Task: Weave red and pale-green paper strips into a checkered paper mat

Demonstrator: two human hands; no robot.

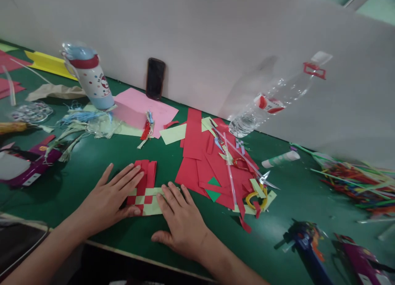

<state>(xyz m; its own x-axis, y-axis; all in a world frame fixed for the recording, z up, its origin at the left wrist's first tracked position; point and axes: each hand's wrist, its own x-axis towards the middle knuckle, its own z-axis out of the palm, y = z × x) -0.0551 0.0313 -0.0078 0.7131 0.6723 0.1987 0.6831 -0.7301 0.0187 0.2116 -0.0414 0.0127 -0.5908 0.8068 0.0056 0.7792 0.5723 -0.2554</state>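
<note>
Your right hand (182,223) lies flat, fingers slightly spread, at the green strips (153,209); your left hand (109,197), also open, rests by the red strips (151,174). Between them, partly covered, the weave (144,199) sits on the desk (129,239). You seem to be aligning interlaced strips; next probably calls for steadying one side while snugging the other.

No text is readable, the lettering (99,83) on the flask (90,77) being too small.

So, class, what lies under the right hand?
Pale green paper strips run partly under the right hand, with green tabletop around it; what its palm covers is hidden.
</note>
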